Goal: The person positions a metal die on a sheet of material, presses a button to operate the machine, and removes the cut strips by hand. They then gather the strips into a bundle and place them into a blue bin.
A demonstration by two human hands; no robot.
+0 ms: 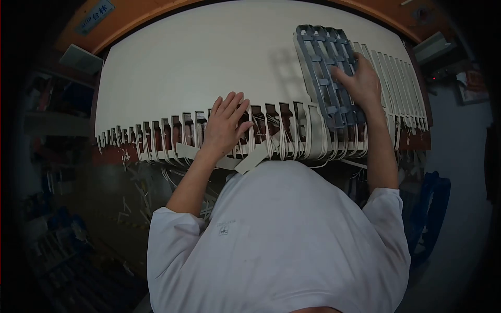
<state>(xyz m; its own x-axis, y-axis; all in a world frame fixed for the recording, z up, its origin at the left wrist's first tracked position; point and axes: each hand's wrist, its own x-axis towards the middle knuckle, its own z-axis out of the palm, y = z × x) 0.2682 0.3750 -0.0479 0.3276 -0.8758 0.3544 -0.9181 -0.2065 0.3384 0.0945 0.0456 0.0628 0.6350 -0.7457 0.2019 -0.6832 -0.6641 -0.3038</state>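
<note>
My right hand [364, 86] grips a grey-blue cutting die [326, 78] made of several long slots joined by cross pieces. Its thumb hooks over a slot while the fingers wrap the right side. A shadow falls left of the die on the white sheet [198, 57], so the die seems raised or tilted; the exact gap cannot be told. On the sheet's near edge, among cut-out slots, my left hand [223, 125] lies with fingers spread and holds nothing. Thin white strips [323, 130] hang along that edge, and a loose pale piece [251, 159] lies close to my body.
Long cut slots [394, 83] run through the sheet on the right. An orange machine beam [135, 15] spans the far side. Blue plastic items [430, 208] stand at the lower right, and scraps [141, 193] lie below the table's left front.
</note>
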